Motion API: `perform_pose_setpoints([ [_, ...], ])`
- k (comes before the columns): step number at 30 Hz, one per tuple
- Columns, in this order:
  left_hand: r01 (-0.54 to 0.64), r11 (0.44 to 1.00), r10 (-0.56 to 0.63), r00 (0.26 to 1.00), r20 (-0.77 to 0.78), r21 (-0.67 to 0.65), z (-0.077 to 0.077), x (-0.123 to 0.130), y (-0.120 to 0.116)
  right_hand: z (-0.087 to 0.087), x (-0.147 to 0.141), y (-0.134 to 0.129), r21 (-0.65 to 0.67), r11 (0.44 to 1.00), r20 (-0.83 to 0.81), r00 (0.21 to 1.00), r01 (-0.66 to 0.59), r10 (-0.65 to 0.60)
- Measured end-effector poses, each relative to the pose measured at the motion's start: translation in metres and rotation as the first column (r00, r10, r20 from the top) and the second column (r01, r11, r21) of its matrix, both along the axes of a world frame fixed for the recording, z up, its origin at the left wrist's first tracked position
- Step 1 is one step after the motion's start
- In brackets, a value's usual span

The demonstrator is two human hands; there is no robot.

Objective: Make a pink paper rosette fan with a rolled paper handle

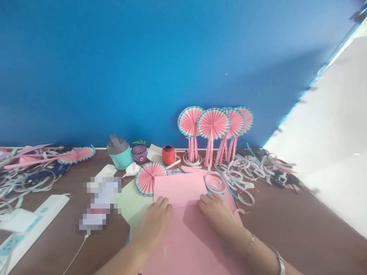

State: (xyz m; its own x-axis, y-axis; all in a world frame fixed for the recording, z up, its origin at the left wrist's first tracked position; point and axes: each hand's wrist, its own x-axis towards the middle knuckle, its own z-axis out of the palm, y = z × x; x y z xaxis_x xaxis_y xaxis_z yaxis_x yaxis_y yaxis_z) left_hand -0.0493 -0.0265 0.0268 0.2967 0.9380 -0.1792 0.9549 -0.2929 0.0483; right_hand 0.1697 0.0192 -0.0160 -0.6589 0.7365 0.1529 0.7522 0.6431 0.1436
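A pink sheet of paper [181,189] stands out in front of me, with larger pink paper [190,240] lying below it. My left hand [156,215] grips the lower left corner of the pink sheet with curled fingers. At the lower right corner my right hand [216,212] holds it in the same way, the thumbs partly hidden. Just behind the sheet, on the left, lies a round pleated pink paper fan [149,178] with a blue and white rim. A roll of pale tape [215,182] rests beyond my right hand. Light green paper [133,202] sticks out on the left.
Several finished pink fans [213,124] lean against the blue wall. Curled paper strips [243,168] are heaped at right. A red thread spool [168,155], purple cup [139,153] and teal cup [120,156] stand behind. A white power strip [43,221] lies left, near a blurred-out object [101,204].
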Motion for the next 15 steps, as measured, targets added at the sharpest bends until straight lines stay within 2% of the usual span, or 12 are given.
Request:
perform_pose_setpoints([
  [6,-0.009,1.0,0.009,1.0,0.024,0.005,-0.002,-0.001,0.001,-0.003,0.002,0.005,0.025,0.998,-0.071,0.996,-0.058,0.059],
  [11,-0.054,0.999,0.053,0.99,0.129,0.004,-0.01,-0.007,0.006,0.0,0.005,0.008,-0.124,0.992,-0.216,0.976,-0.036,0.009],
  [15,-0.12,0.992,0.123,0.95,0.288,-0.028,-0.014,-0.014,0.014,-0.001,0.005,0.012,-0.218,0.974,-0.402,0.915,-0.053,-0.04],
])
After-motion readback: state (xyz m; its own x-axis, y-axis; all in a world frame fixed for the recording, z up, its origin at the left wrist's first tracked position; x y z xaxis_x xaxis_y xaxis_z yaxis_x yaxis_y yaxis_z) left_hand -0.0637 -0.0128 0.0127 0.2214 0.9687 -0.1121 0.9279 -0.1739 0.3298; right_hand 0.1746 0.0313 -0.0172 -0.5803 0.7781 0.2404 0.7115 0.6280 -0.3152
